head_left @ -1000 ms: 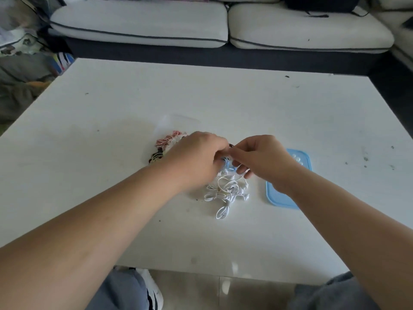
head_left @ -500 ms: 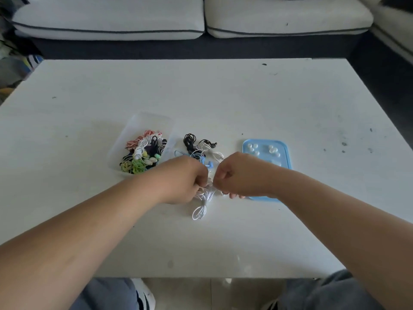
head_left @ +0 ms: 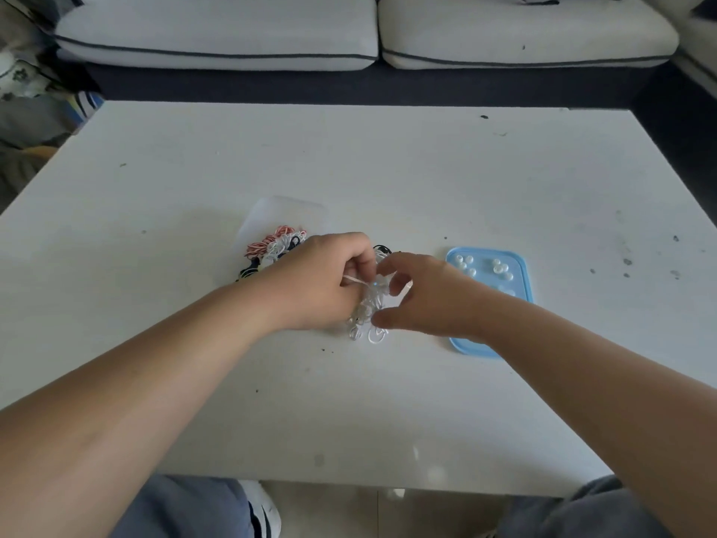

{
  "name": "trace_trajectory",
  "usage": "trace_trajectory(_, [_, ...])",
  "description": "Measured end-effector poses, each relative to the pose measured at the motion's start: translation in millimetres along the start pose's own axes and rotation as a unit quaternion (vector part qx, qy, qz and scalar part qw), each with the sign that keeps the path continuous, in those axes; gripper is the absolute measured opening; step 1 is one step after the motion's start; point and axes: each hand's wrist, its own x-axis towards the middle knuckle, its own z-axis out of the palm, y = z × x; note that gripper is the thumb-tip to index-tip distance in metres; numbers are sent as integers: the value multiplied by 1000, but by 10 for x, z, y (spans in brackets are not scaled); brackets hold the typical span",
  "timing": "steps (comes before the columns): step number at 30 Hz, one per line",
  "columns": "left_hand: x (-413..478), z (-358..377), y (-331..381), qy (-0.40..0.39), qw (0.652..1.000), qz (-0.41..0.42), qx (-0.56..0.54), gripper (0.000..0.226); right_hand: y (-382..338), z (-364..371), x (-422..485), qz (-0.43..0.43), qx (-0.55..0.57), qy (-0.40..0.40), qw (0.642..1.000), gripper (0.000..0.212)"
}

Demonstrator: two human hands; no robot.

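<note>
White and tangled, the earphone cable [head_left: 368,324] lies bundled on the table [head_left: 388,168], just left of the blue lid [head_left: 522,300] and between the two hands. The left hand [head_left: 322,283] has its fingers curled and pinches one strand of the cable, drawn taut above the bundle. The right hand [head_left: 426,299] arches over the bundle with thumb and fingers curved around it; whether it actually grips cannot be told. Small ear tips [head_left: 500,267] sit on the lid. Further left of the lid, beyond the left hand, a clear box [head_left: 271,215] holds coiled red, white and black cables.
</note>
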Motion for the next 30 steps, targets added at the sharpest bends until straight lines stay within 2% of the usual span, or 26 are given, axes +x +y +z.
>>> trace_trajectory(3, [-34,-27,43,22,999,16,-24,12,-31,58,18,1,58,10,998,41])
trace_trajectory(6, [-53,-45,45,56,998,12,-39,15,-38,46,32,11,156,-17,988,25])
trace_trajectory(9, [-46,-59,1,82,995,1,-63,17,-14,29,51,12,194,-13,981,12])
trace_trajectory(12, [-39,-66,-37,96,993,-9,-65,16,-15,31,59,22,194,-5,981,15])
trace_trajectory(15, [-32,-80,-82,116,993,-22,-5,15,-10,-2,51,33,171,39,984,22])
trace_trajectory(18, [-36,-86,-73,93,994,-47,45,16,-3,-98,41,17,87,126,988,22])
trace_trajectory(22, [-48,-87,-23,52,991,-63,105,14,-35,-198,-42,-43,39,179,982,12])
trace_trajectory(24, [-47,-104,-2,40,990,-61,122,21,-57,-210,-91,-74,40,193,978,14])
trace_trajectory(27, [-69,-157,50,21,989,-81,121,48,-116,-218,-144,-87,83,198,973,15])
trace_trajectory(29, [-93,-205,112,9,992,-94,83,61,-157,-249,-178,-85,133,197,968,19])
trace_trajectory(30, [-98,-227,142,12,994,-95,49,59,-171,-270,-193,-82,172,194,962,20])
